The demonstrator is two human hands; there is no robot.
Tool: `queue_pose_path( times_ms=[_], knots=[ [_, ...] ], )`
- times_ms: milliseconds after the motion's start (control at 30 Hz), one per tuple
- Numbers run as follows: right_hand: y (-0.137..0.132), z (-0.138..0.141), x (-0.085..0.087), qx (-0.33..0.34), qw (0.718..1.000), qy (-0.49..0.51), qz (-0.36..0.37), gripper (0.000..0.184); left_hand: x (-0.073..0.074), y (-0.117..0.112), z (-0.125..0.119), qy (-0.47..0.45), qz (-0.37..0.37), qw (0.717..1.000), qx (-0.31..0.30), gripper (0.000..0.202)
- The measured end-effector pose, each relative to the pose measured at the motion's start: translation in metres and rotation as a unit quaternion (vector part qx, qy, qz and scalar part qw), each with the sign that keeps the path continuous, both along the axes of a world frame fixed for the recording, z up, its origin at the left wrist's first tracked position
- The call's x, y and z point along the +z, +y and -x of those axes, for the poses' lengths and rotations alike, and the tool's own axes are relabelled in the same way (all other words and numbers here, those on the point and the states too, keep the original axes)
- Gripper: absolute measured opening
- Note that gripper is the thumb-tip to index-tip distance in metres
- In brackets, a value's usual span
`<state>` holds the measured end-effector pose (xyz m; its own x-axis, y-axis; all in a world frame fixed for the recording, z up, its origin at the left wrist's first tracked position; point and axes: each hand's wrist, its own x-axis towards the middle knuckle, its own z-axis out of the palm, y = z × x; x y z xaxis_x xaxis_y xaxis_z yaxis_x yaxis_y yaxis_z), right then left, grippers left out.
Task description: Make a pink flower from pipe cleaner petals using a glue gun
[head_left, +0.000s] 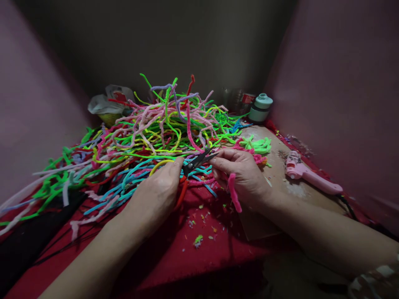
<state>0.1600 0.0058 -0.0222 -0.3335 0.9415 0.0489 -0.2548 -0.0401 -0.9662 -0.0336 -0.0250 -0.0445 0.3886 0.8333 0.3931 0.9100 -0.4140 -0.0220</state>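
Observation:
My left hand is closed on the red handles of a pair of scissors. Their dark blades are slightly parted and point toward the fingertips of my right hand. Those fingers pinch a fuzzy pink pipe cleaner, one end of which hangs below the palm. Whether the blades touch the pipe cleaner I cannot tell. Behind both hands rises a big tangled heap of pipe cleaners in green, pink, yellow, blue and red. A bright green bundle of pipe cleaners lies just beyond my right hand.
A pink glue gun lies on a brown board at the right. A pale teal bottle stands at the back, and a white plastic bag sits back left. Small fuzzy scraps dot the red cloth in front.

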Motion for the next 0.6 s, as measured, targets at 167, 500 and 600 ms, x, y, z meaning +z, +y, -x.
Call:
queue_pose_path(
  times_ms=[167, 500, 600],
  knots=[
    [-0.001, 0.000, 0.001, -0.003, 1.000, -0.004, 0.003, 0.014, 0.001, -0.001, -0.001, 0.002, -0.012, 1.000, -0.014, 0.041],
    [0.000, 0.001, 0.001, 0.015, 0.999, 0.029, 0.023, 0.014, 0.006, -0.005, -0.007, -0.071, 0.028, 0.997, 0.006, 0.037],
    [0.001, 0.001, -0.002, 0.043, 0.997, 0.038, 0.046, 0.014, 0.017, -0.008, -0.012, -0.197, 0.093, 0.975, 0.044, 0.032]
  ],
)
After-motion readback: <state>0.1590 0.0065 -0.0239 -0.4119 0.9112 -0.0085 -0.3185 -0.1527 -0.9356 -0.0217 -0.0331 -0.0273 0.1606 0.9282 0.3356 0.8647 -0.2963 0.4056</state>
